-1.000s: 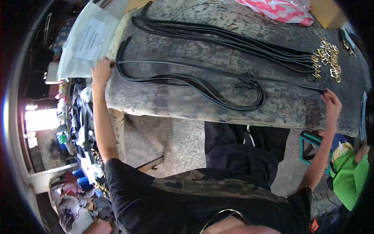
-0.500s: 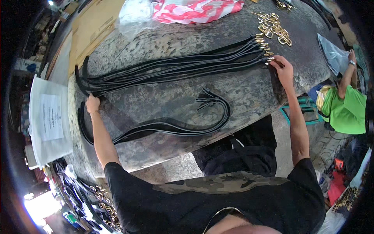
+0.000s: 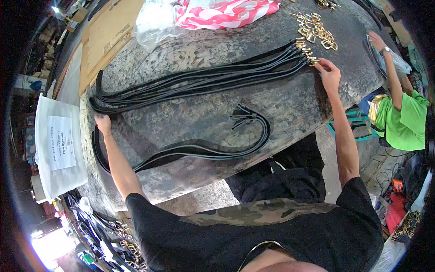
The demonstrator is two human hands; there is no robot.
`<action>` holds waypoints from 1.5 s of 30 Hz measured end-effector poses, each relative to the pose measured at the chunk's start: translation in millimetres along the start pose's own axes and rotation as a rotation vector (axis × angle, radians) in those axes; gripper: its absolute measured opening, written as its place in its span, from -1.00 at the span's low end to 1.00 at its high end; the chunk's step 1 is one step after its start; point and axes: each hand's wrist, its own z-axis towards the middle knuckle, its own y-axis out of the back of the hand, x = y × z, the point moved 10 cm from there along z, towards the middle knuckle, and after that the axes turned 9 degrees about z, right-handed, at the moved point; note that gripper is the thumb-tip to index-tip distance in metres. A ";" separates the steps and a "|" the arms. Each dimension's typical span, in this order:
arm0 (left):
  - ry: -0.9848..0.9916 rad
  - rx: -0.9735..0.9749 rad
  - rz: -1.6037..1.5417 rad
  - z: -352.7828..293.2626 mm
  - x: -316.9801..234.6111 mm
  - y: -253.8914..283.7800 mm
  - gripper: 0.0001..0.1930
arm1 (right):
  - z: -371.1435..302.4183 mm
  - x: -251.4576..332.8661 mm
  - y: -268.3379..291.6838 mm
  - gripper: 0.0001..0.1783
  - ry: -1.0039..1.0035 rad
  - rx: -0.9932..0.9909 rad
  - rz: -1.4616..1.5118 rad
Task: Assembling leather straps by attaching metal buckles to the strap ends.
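Observation:
A bundle of long black belts (image 3: 195,80) lies across the table, with gold buckles (image 3: 304,50) at the right end. At that end my right hand (image 3: 329,75) pinches the buckle end of the nearest belt. My left hand (image 3: 103,123) is at the curled left end of the bundle, fingers drawn together against the lowest belt; its fingertips are partly hidden. Closer to me, a second, smaller group of black straps (image 3: 199,152) curves round in a hook, its narrow ends bunched near the middle of the table.
Loose gold buckles (image 3: 317,31) are piled at the far right. Red-and-white and clear plastic bags (image 3: 226,13) lie at the back beside cardboard (image 3: 106,36). A white bin (image 3: 61,149) stands at the left edge. A co-worker in green (image 3: 401,120) handles clear plastic at the right.
My left hand has moved slightly left and toward me, and the strap end that stuck up there now lies with the bundle. My right hand stays at the buckles. The co-worker's arm has reached farther forward.

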 end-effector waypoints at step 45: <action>-0.834 0.293 -0.503 -536.4 -439.3 168.9 -0.68 | -125.0 117.3 -7.4 -0.86 -0.079 0.693 0.481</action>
